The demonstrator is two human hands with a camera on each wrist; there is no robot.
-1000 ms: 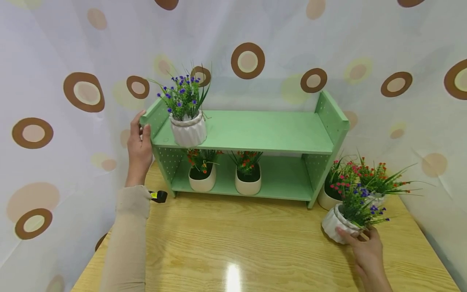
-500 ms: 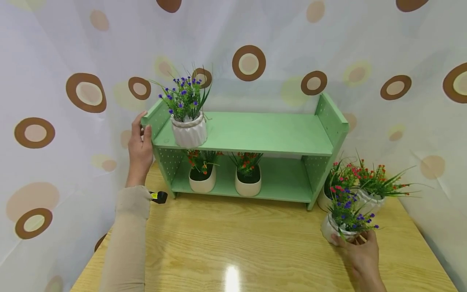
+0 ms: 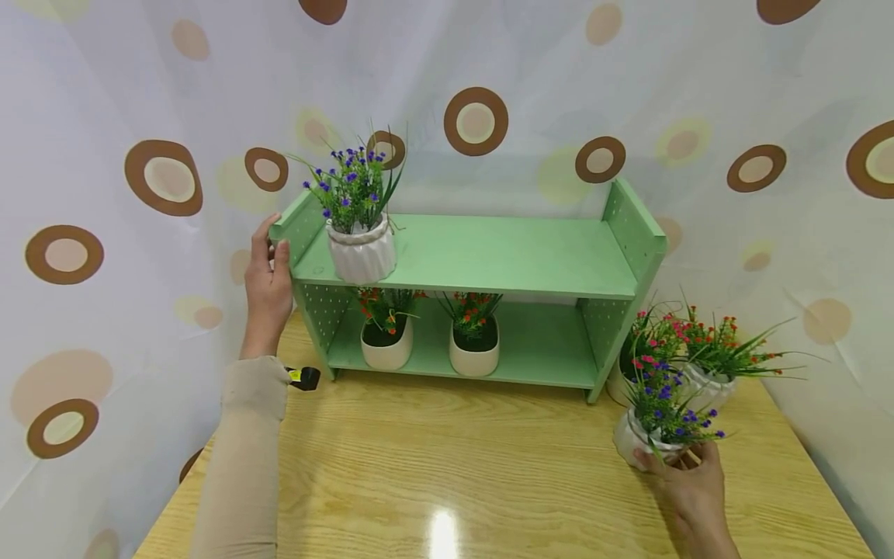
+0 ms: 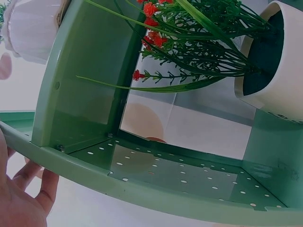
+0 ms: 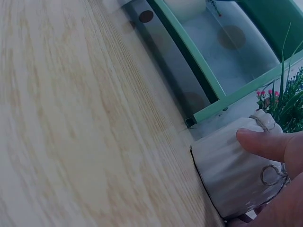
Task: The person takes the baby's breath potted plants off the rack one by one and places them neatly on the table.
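My right hand grips a white ribbed flowerpot with purple flowers, thumb on its side, fingers round the far side. The pot stands on the wooden table; a twine bow shows at its rim. With my left hand I hold the upper left side panel of a green two-tier shelf, fingers at its outer edge. A similar white pot with purple flowers stands at the left of the top tier. Two cream pots with red-orange flowers sit on the lower tier.
Right of the shelf, behind the held pot, stand a white pot with orange-red flowers and a pot with pink flowers. A black and yellow object lies by the shelf's left foot. A dotted curtain hangs behind.
My right hand has moved the purple-flowered pot slightly left and set it upright from a tilt; during the last half second it stays still. My left hand remains on the shelf panel.
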